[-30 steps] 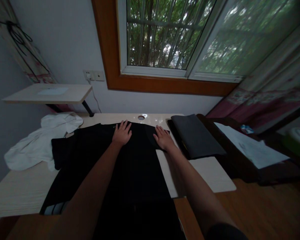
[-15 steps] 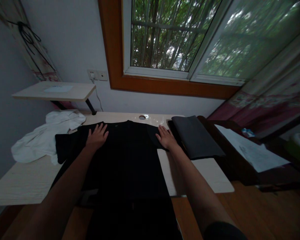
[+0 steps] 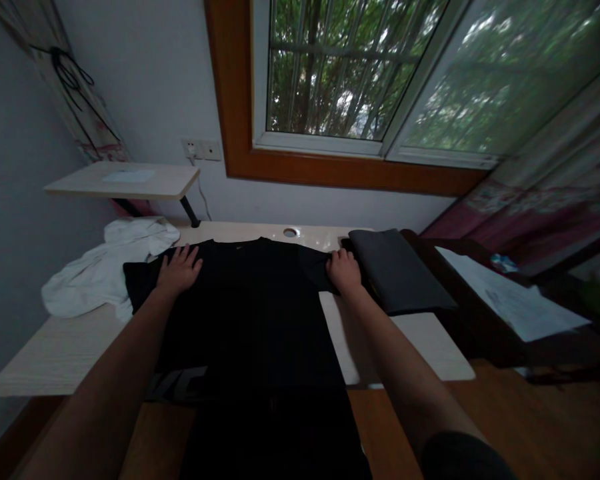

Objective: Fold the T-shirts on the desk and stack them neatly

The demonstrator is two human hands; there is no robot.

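A black T-shirt (image 3: pixel 250 300) lies spread over the pale desk, collar toward the wall and a small logo below the collar. My left hand (image 3: pixel 179 268) rests flat near the shoulder on the left side, its fingers spread. At the end of the right-side sleeve, my right hand (image 3: pixel 344 269) has its fingers curled over the fabric; the fingertips are partly hidden. The shirt's lower part hangs toward me over the front edge and merges with dark clothing there.
White cloth (image 3: pixel 110 267) is heaped at the left under a small raised shelf (image 3: pixel 125 180). A dark grey folder-like item (image 3: pixel 400 270) lies right of the shirt. The desk (image 3: pixel 45 353) has a round cable hole at the back. Farther right, papers (image 3: pixel 510 293) cover a dark surface.
My left hand has slid left across the shoulder. My right hand has moved slightly outward to the sleeve end, and its fingers have gone from flat to curled. The view has shifted slightly.
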